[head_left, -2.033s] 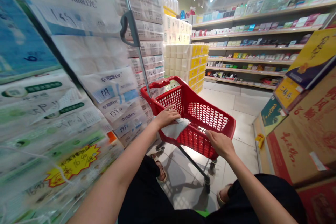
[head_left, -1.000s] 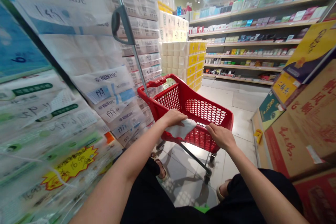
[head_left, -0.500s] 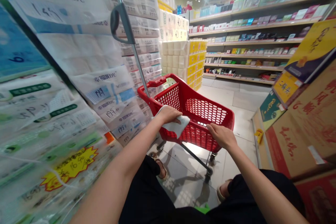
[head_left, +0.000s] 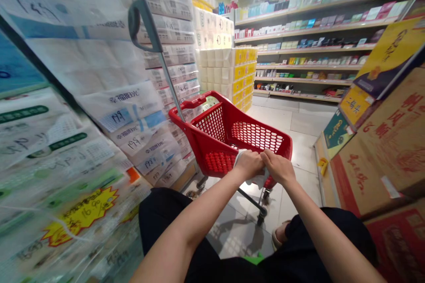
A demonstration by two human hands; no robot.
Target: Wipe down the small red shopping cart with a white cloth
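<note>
A red plastic wheeled basket [head_left: 212, 137] stands on the tiled floor in front of me, its grey pull handle [head_left: 146, 26] raised up to the left. My left hand [head_left: 249, 164] presses a white cloth [head_left: 257, 181] onto the near rim of the basket, fingers closed over it. My right hand [head_left: 279, 168] grips the same near rim, touching the left hand. The cloth is mostly hidden under both hands. The inside of the basket that shows holds nothing.
Stacked packs of tissue paper [head_left: 99, 110] fill the left side close by. Cardboard boxes [head_left: 381, 150] line the right. Yellow and white paper packs [head_left: 232, 75] stand ahead, with product shelves [head_left: 315, 53] behind. My feet in sandals rest on the floor [head_left: 302, 128].
My left hand has slid the white cloth along the near rim from the left corner to the right, until it meets my right hand. The view has shifted slightly.
</note>
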